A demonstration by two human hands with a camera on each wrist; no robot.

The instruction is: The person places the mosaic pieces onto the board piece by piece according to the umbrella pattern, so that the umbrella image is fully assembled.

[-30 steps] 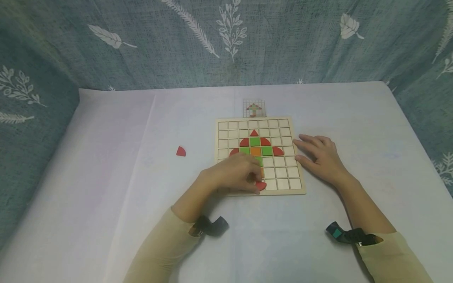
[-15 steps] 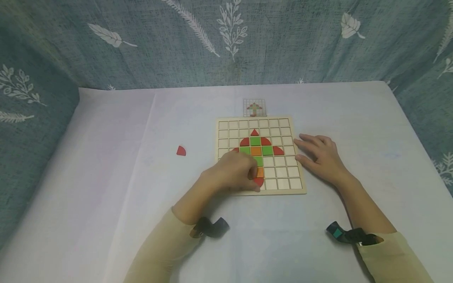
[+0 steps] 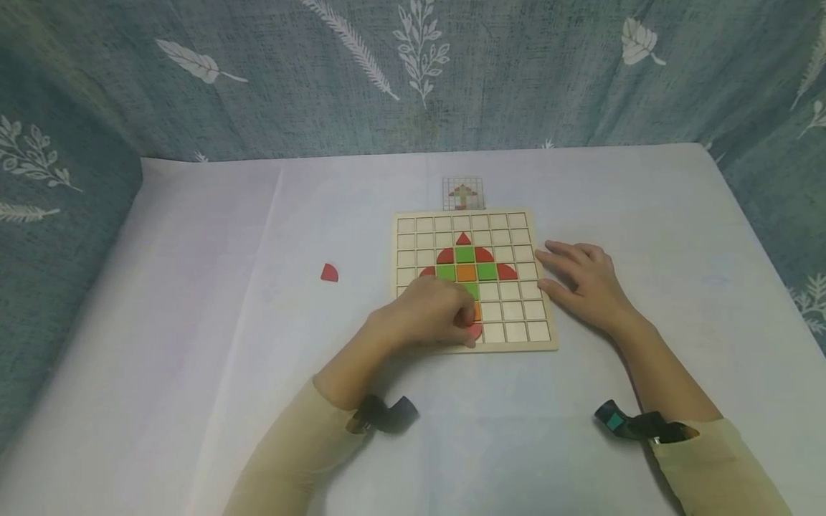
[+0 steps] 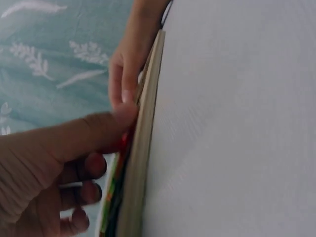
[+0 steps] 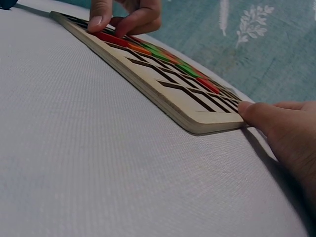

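Observation:
My left hand [image 3: 429,312] reaches over the lower part of a wooden grid board [image 3: 516,332]. Its thumb and curled fingers pinch a red quarter-circle tile [image 3: 476,330] at the bottom row, just below an orange square tile; in the right wrist view the same red tile [image 5: 109,38] lies almost flat on the grid under the fingertips. My right hand [image 3: 584,287] has its fingers extended, with the fingertips at the board's right edge. Green squares [image 3: 487,271], an orange square [image 3: 466,272], red quarter circles [image 3: 507,271] and a red triangle [image 3: 463,239] sit in the cells. My left hand covers several cells.
Left of the board, a loose red quarter-circle tile [image 3: 330,273] lies on the white cloth. A small pattern card [image 3: 462,193] with a matching tree-like figure lies against the board's far edge. A patterned green curtain [image 3: 271,79] hangs behind the table.
The red tile under my left hand has turned and shifted slightly toward the orange square, settling into line with the bottom cell. My right hand has stayed at the board's edge.

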